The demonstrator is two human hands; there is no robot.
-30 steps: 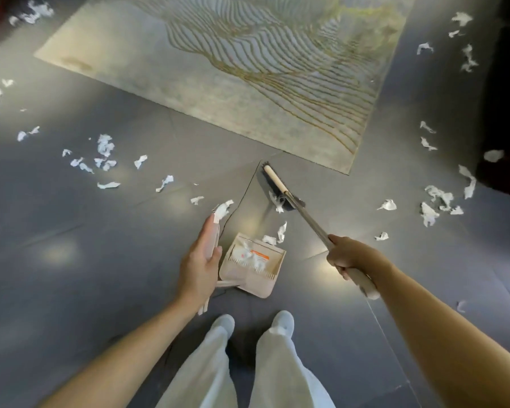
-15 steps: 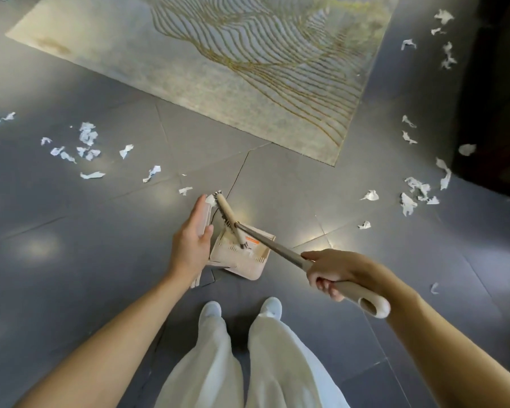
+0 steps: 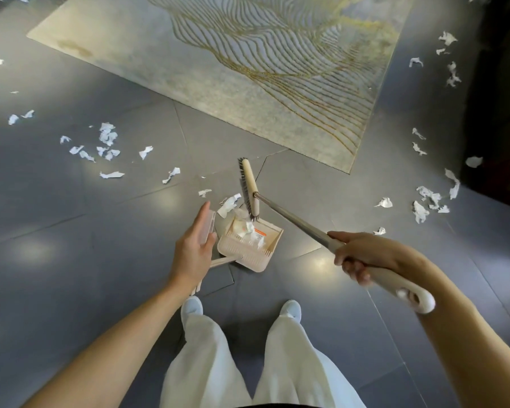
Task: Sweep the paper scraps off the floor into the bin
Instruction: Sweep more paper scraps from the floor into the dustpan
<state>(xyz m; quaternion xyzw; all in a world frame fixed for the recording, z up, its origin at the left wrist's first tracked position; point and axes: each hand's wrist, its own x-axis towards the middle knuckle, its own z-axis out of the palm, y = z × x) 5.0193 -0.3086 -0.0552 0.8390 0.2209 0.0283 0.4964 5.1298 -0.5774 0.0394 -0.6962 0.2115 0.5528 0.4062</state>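
A beige dustpan (image 3: 273, 231) sits on the dark tiled floor just ahead of my feet, with white paper scraps (image 3: 249, 231) lying in it. My left hand (image 3: 193, 248) holds the top of its long upright handle (image 3: 208, 228). My right hand (image 3: 362, 256) grips the broom's handle (image 3: 295, 219). The broom head (image 3: 250, 185) stands at the dustpan's mouth, bristles to the left. One scrap (image 3: 228, 203) lies on the floor just left of the pan's mouth.
Several paper scraps (image 3: 106, 142) are scattered on the floor to the left, and several more scraps (image 3: 427, 200) lie to the right. A pale rug with gold wavy lines (image 3: 248, 60) covers the floor ahead. Dark furniture (image 3: 501, 113) stands at the right edge.
The broom swept scraps from the floor ahead back into the dustpan, then its head lifted forward again to the pan's mouth. My left hand stayed on the dustpan handle.
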